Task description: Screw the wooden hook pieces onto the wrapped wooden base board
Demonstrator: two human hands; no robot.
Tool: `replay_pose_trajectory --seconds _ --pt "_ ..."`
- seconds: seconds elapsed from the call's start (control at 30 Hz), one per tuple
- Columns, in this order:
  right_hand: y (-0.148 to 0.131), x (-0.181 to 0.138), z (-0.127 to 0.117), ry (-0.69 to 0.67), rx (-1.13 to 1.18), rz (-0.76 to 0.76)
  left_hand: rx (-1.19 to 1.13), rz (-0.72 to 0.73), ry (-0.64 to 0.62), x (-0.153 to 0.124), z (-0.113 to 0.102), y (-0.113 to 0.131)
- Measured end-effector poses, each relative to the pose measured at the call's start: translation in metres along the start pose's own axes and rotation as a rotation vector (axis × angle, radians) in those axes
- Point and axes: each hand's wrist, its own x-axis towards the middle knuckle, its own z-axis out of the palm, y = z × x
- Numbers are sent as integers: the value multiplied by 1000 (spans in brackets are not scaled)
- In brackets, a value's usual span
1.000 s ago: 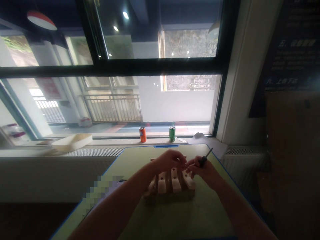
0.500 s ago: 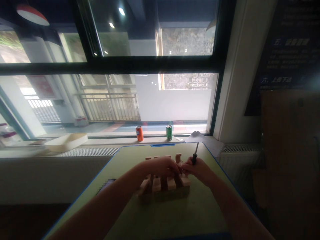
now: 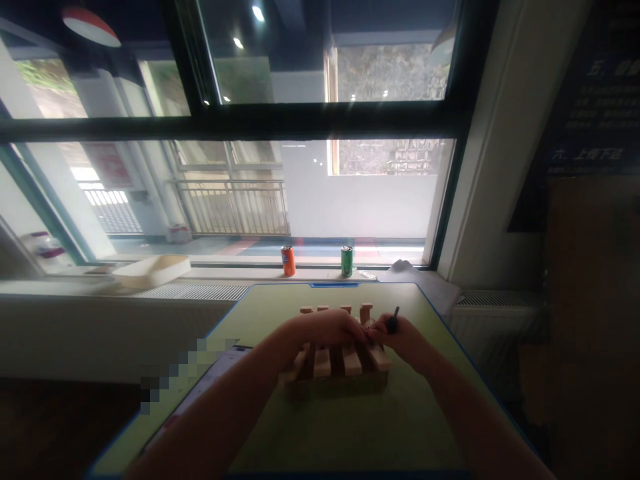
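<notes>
A small wooden slatted rack [image 3: 336, 365] rests on the green table [image 3: 320, 427]. My left hand [image 3: 330, 328] lies over the rack's top, fingers curled down onto the slats near its right side. My right hand [image 3: 403, 335] is closed around a dark-handled screwdriver [image 3: 394, 321], held at the rack's right end with the handle pointing up and toward me. The two hands almost touch. The tool's tip is hidden between my fingers.
An orange can [image 3: 287, 260] and a green can [image 3: 347, 261] stand on the windowsill. A cream tray [image 3: 151, 270] lies on the sill at the left. Crumpled white paper [image 3: 403, 269] sits at the table's far right corner. A sheet [image 3: 215, 373] lies on the left.
My right hand tipped the screwdriver from slanting up to the right, to upright, to foreshortened toward me. My left hand settled lower onto the rack. The camera shifted slightly.
</notes>
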Motion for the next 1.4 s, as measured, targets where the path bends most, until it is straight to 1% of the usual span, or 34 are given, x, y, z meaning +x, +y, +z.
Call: replay_pose_trajectory --seconds 0.1,0.17,0.27,0.37,0.43,0.5,0.6,0.7,0.77,0.83,0.9,0.97,1.0,1.1,1.17,1.23,1.33,1.4 --pt "2 0 -1 -27 28 12 21 21 -51 3 -1 -3" --pt "4 1 -1 -37 45 21 -10 9 -86 4 -3 -6" --pt "7 2 0 -47 76 40 -82 -14 -93 4 -4 -10" --pt "5 1 2 -54 102 60 -100 9 -94 4 -4 -12" --pt "-1 0 3 -19 89 84 -101 35 -102 4 -5 -9" --pt "-7 -1 1 62 79 123 -135 34 -103 4 -5 -5" --pt "-12 0 -10 182 186 197 -170 34 -88 4 -5 -4" --pt "-13 -2 -20 192 275 264 -155 54 -74 1 -2 -10" --pt "-14 -6 -23 161 216 230 -166 63 -85 -2 0 -14" --pt "-18 -11 -22 149 88 159 -173 59 -98 -4 2 -16" --pt "-28 -13 -20 186 -63 108 -172 51 -90 -6 3 -16" --pt "-45 -12 -20 186 -233 86 -166 50 -64 -7 5 -15" --pt "-56 -9 -21 152 -334 73 -158 49 -49 -7 6 -15" --pt "-95 4 -30 -9 -605 20 -122 59 -24 -9 9 -13" --pt "-119 13 -39 -191 -709 51 -99 94 -29 -11 9 -12" --pt "-135 21 -48 -316 -782 80 -68 134 -30 -13 10 -12" --pt "-143 25 -59 -394 -864 142 -19 154 -9 -16 11 -11" --pt "-143 24 -63 -384 -932 154 -1 137 17 -18 12 -10"
